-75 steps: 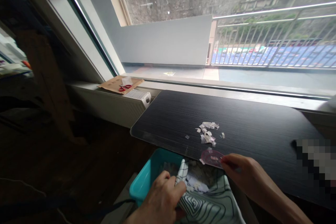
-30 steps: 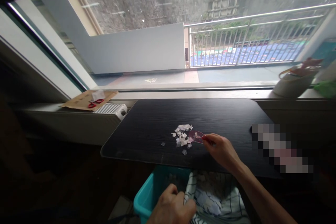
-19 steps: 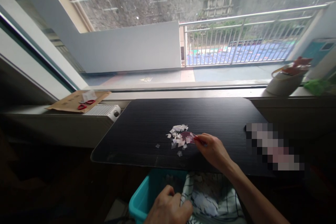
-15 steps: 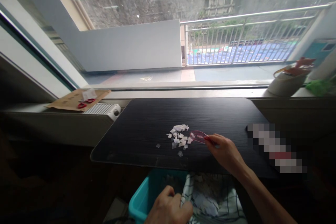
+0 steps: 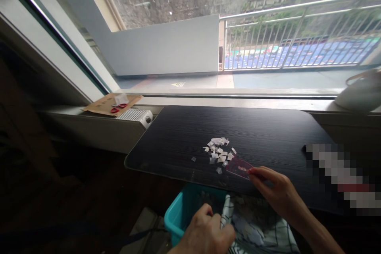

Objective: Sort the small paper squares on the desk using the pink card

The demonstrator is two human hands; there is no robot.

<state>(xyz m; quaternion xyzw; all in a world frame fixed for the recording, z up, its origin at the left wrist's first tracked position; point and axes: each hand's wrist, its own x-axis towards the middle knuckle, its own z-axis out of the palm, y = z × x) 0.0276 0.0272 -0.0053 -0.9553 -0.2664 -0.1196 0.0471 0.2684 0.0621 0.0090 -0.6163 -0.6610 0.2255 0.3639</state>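
Note:
My right hand pinches the end of a thin, pink see-through plastic card, tilted low over the black table. Its far edge is beside the lower right of a loose pile of small white and clear scraps. Below the table's front edge, my left hand closes on the gathered edge of a white cloth with dark checked lines. Pale scraps or crumpled pieces show dimly in the cloth's hollow. A turquoise bin stands just left of and behind the left hand, its inside mostly dark.
On the sill at left, red-handled scissors lie on a brown paper envelope, near a white radiator. A pale bag sits on the sill at right. A blurred-out object lies at the table's right.
The view has shifted, so everything sits further right. My right hand has drawn the pink card towards the table's front edge, and the card has turned. My left hand keeps its grip on the cloth.

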